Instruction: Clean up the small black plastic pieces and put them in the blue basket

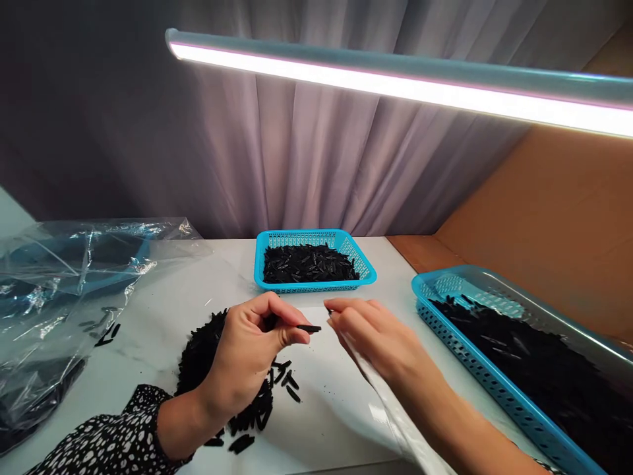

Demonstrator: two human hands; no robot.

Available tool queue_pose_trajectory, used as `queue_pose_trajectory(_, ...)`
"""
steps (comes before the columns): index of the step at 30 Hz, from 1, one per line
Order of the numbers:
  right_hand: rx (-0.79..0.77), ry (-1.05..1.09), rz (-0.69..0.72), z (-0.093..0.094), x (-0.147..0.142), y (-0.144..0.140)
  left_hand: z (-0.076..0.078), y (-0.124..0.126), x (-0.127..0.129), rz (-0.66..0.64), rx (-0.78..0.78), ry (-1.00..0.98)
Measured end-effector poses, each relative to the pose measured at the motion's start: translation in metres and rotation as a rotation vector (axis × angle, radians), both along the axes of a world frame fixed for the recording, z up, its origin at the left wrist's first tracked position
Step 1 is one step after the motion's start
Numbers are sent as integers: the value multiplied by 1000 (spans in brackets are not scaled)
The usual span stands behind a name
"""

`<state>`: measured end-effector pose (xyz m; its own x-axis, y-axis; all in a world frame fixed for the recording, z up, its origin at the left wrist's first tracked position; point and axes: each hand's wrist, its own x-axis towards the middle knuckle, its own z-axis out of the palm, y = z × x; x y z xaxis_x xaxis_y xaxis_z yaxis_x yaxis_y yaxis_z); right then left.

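My left hand (252,353) pinches a thin black plastic strip (309,328) between thumb and fingers, its tip pointing right. My right hand (376,333) is just to the right of that tip, fingers pinched together on something small and dark at the fingertips; I cannot tell what it is. Under my left hand lies a heap of the same black strips (198,349) on the white table (326,402), with a few loose ones beside it.
A small blue basket (363,264) of black strips stands at the back centre. A larger blue basket (494,379), also full, sits at the right. Crumpled clear plastic bags (64,284) cover the left. A light bar (395,72) hangs overhead; cardboard stands at the right.
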<state>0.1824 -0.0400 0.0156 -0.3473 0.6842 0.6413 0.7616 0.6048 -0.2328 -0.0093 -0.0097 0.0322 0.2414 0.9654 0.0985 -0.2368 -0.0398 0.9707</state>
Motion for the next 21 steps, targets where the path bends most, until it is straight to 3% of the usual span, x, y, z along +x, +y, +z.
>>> queue_pose_trajectory(5, 28, -336, 158, -37, 8, 19, -2, 1, 1, 20, -7, 52)
queue_pose_trajectory(8, -12, -442, 96, -50, 13, 23, -4, 1, 2, 11, -28, 61)
queue_pose_trajectory(12, -31, -387, -5, -42, 19, 21, -3, 1, 2, -21, -74, 56)
queue_pose_trajectory(16, -98, -286, 42, -26, 18, 18, 1, 0, 5, -42, -174, 50)
queue_pose_trajectory(21, -187, 150, 180, -13, 3, 18, -2, 1, 6, -111, -311, 51)
